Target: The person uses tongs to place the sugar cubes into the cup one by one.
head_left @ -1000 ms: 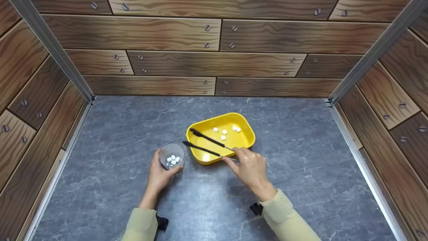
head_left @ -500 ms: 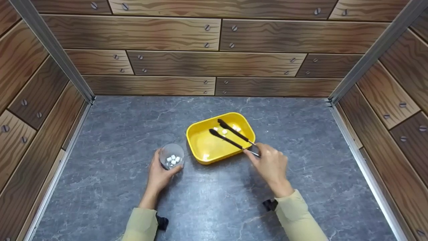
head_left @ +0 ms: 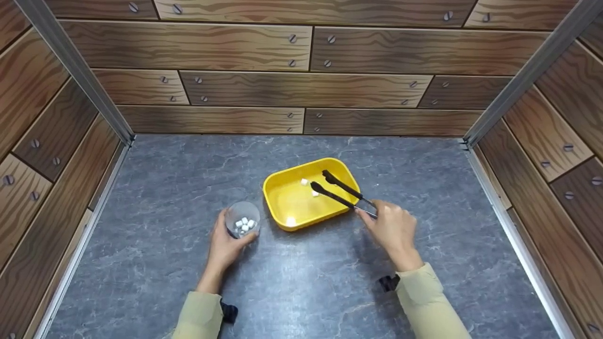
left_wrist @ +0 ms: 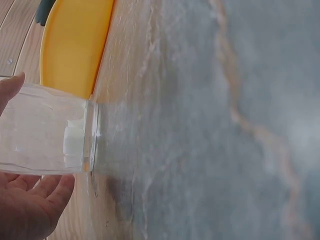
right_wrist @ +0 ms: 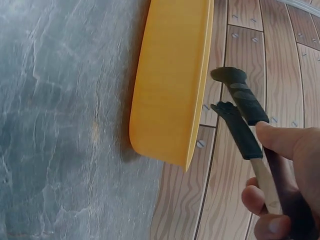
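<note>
My left hand [head_left: 227, 247] grips a clear glass [head_left: 242, 212], thumb on one side and fingers on the other. Several white cubes [head_left: 245, 228] lie at the bottom of the glass, which stands on the grey surface in the left wrist view. In my right hand [head_left: 393, 230] is a pair of tongs [head_left: 337, 196] with black tips and metal arms. The tongs' tips are spread apart over the right part of a yellow tray [head_left: 292, 227]. White cubes [head_left: 304, 181] show in the tray; the tongs partly hide others. In the right wrist view the tongs [right_wrist: 240, 130] point over the tray's rim.
A grey marbled surface [head_left: 301, 292] lies under everything. Wood-patterned walls stand at the back [head_left: 301, 89], left and right, with metal strips along their edges. The glass stands just left of the tray.
My right hand has moved right and slightly down, drawing the tongs from the tray's left side to its right side. The left hand and glass have stayed in place.
</note>
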A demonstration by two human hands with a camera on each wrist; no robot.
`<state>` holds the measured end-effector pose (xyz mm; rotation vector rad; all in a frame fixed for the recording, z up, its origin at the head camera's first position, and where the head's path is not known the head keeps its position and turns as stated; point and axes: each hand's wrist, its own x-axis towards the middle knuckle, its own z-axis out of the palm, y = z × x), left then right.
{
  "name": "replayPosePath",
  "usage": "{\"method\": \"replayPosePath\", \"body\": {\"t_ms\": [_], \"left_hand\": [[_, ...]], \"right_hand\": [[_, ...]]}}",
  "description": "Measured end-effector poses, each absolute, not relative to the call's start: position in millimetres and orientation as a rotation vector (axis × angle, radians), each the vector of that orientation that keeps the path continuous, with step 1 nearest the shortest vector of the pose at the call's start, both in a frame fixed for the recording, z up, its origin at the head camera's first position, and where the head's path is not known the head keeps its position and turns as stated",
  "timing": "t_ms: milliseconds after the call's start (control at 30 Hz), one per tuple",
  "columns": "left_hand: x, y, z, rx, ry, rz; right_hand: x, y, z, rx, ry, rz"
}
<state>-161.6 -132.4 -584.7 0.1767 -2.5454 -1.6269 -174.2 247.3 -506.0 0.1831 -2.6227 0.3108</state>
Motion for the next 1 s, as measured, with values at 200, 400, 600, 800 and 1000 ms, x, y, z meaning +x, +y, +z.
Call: {"method": "replayPosePath", "body": {"t_ms": [200, 400, 600, 800, 1000], "left_hand": [[-161, -132, -583, 0.183, -2.541, -1.646], [-162, -132, -584, 0.192, -2.550, -1.631], [-162, -131, -584, 0.201, -2.562, -1.604], [-162, -131, -583, 0.178, -2.542, -1.603], [-161, -131, -584, 0.186, -2.537, -1.632]], "right_hand": [[-179, 250, -504, 0.127, -2.742, 0.267], [-184, 246, -501, 0.095, -2.843, 0.206], [-189, 240, -500, 0.083, -2.906, 0.162], [-193, 235, -497, 0.058, -2.953, 0.143], [-197, 231, -495, 0.058, -2.983, 0.094]]}}
